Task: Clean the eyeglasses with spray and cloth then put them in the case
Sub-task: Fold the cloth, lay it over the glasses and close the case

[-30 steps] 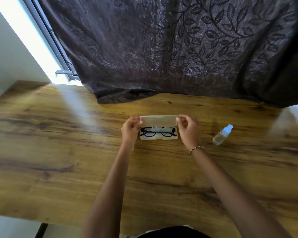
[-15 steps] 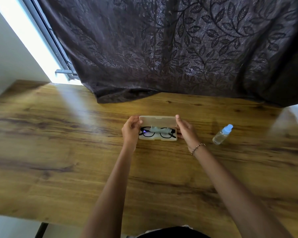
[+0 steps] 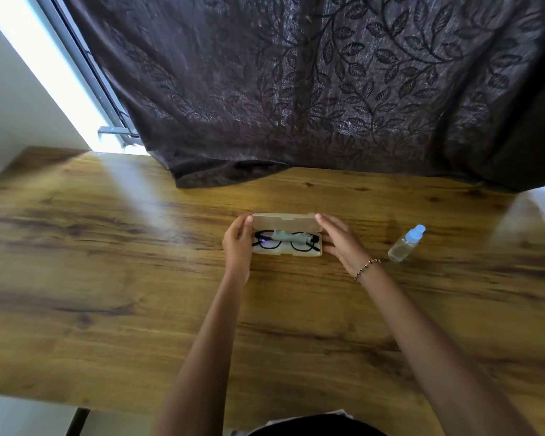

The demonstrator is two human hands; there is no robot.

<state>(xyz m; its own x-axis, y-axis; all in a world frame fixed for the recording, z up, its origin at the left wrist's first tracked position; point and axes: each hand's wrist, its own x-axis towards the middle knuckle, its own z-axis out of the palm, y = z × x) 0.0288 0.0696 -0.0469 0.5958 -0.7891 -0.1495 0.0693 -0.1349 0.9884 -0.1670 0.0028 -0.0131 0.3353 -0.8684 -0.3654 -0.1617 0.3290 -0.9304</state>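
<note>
A beige eyeglass case (image 3: 286,221) lies open in the middle of the wooden table (image 3: 107,278), its lid raised toward the curtain. Black-framed eyeglasses (image 3: 299,245) rest inside it, with a pale grey cloth (image 3: 285,236) lying across them. My left hand (image 3: 238,243) grips the case's left end, thumb on the lid. My right hand (image 3: 339,240) is at the case's right end with its fingers spread against the lid and base. A small clear spray bottle (image 3: 405,243) with a light blue cap stands to the right, apart from my hands.
A dark leaf-patterned curtain (image 3: 328,89) hangs behind the table, and its hem rests on the far edge. A bright window strip and frame (image 3: 76,73) lie at the left. The table's near edge runs along the bottom.
My right hand has loosened from a pinch on the lid's corner to spread fingers along the case's right end. The lid has tilted back a little. My left hand has stayed put.
</note>
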